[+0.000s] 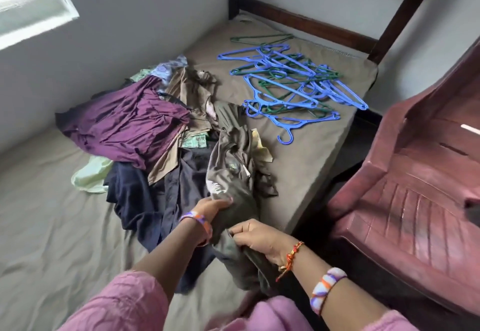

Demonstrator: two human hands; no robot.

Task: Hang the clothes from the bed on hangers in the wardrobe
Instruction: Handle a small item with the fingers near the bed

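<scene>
A heap of clothes lies on the bed (46,227): a purple garment (130,125), a dark navy one (155,201), brown pieces and a pale green one (91,175). An olive-grey garment (231,164) stretches from the heap toward me. My left hand (210,207) grips its middle. My right hand (255,238) pinches its near edge, close to the bed's side. A tangle of several blue and green plastic hangers (288,84) lies on the far right part of the bed, well beyond both hands. No wardrobe is in view.
A maroon plastic chair (415,188) stands close by the bed's right side. The dark wooden bed frame (311,24) rises at the far end. A grey wall runs along the left, with a window (28,1) at the top left.
</scene>
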